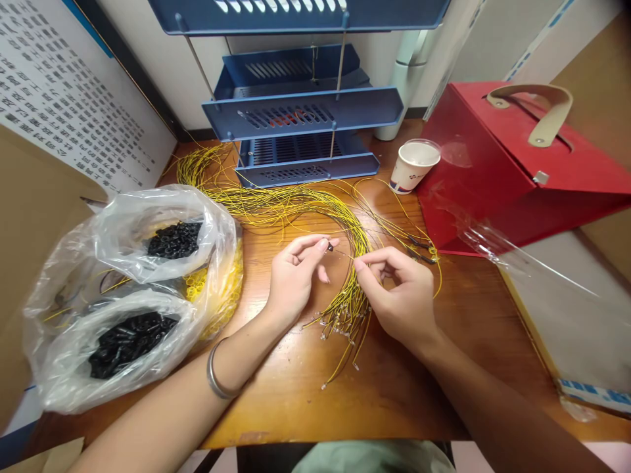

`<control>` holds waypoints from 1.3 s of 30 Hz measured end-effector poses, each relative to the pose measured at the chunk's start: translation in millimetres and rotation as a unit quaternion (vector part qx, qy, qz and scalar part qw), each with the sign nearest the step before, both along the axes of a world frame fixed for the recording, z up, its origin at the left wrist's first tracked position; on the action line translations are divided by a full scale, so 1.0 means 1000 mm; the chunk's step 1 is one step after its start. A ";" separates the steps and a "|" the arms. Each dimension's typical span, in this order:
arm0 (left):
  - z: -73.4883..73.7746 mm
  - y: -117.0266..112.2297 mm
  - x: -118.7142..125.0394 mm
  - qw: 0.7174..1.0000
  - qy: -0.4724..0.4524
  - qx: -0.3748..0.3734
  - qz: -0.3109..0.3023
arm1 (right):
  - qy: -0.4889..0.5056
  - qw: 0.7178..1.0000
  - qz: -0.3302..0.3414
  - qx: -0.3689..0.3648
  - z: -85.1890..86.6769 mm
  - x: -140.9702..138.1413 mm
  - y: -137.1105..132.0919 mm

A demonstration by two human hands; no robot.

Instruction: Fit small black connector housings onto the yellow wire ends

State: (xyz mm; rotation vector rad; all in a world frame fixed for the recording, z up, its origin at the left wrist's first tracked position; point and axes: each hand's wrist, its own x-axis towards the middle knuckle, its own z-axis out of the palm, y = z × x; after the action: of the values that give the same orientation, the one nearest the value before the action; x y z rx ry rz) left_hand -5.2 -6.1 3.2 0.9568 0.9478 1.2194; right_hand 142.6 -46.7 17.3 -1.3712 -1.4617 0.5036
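Observation:
Between thumb and forefinger, my left hand [294, 272] pinches a small black plastic piece [330, 247]. My right hand [400, 289] is closed in a pinch on a thin yellow wire [348, 255], whose end points toward the black piece. I cannot tell whether the wire enters the piece. Beneath and between both hands runs a bundle of yellow and black wires [315, 202], curving across the table toward me. Small clear or metallic tips [345, 316] show at its near ends.
Left of my arm, open plastic bags hold small black pieces [132, 341] and yellow coiled wire [221, 295]. Behind the bundle stands a blue tiered tray rack [305, 112]. A paper cup [413, 167] and a red box [483, 171] are at right. Several finished-looking black-ended wires [421, 246] lie nearby.

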 end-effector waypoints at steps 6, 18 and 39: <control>-0.001 0.000 -0.001 0.999 0.032 0.007 0.029 | -0.003 1.000 0.001 -0.002 0.000 0.000 -0.001; 0.001 -0.001 0.000 0.999 0.019 0.004 0.034 | -0.014 1.000 -0.005 -0.002 0.000 0.001 0.000; 0.009 -0.006 0.001 0.997 0.066 0.024 0.024 | -0.009 1.000 -0.003 -0.021 0.000 0.000 0.001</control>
State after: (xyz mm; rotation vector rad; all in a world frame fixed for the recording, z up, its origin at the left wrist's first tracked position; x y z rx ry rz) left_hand -3.9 -12.1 11.8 1.0669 1.0548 1.2365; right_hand 142.2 -45.6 16.8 -1.4146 -1.4686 0.5225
